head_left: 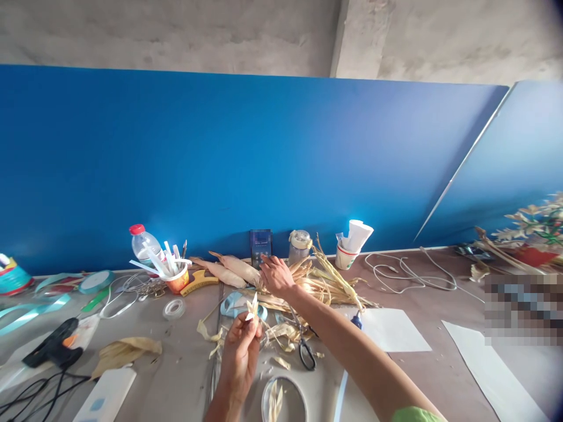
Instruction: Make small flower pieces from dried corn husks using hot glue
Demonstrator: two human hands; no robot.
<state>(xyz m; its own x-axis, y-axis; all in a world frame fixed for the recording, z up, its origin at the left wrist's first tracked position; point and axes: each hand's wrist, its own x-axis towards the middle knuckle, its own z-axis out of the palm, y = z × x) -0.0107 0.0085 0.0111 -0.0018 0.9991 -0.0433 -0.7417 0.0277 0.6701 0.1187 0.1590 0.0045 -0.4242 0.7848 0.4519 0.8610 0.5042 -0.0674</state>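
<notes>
My left hand (243, 343) pinches a small pale flower (252, 308) with pointed petals, apparently made of dried husk, and holds it upright. My right hand (277, 275) reaches forward with fingers stretched out, its fingertips at the lower part of a dark phone (261, 239) that leans against the blue partition. Whether they touch the screen I cannot tell. Two husk-covered corn cobs (237, 268) lie left of that hand, and a heap of dry husks (325, 287) spreads to its right. Beneath my right forearm lie black-handled scissors (307, 354), partly covered.
A lidded jar (300, 247) and a paper cup (346, 257) stand by the blue partition (264, 158). To the left are a bottle (147, 246), a cup of white sticks (178, 278) and a glue gun (55, 346). A round clear dish (285, 401) sits in front; white paper (398, 329) lies right.
</notes>
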